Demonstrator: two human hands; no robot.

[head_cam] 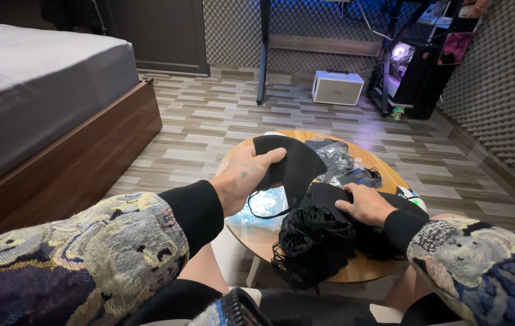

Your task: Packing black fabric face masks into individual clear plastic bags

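Observation:
My left hand [246,175] holds a black face mask [293,163] lifted a little above a small round wooden table [384,172]; its ear loop dangles below. My right hand [365,204] rests palm down on a pile of black masks [324,232] with tangled loops that hang over the table's near edge. Under the lifted mask lies a pale blue plastic packet [266,205].
Clear plastic bags with dark items [345,163] lie at the table's far side. A bed with a grey cover and wooden frame [58,121] stands to the left. A white box [337,87] and a lit computer tower [403,66] sit on the floor beyond.

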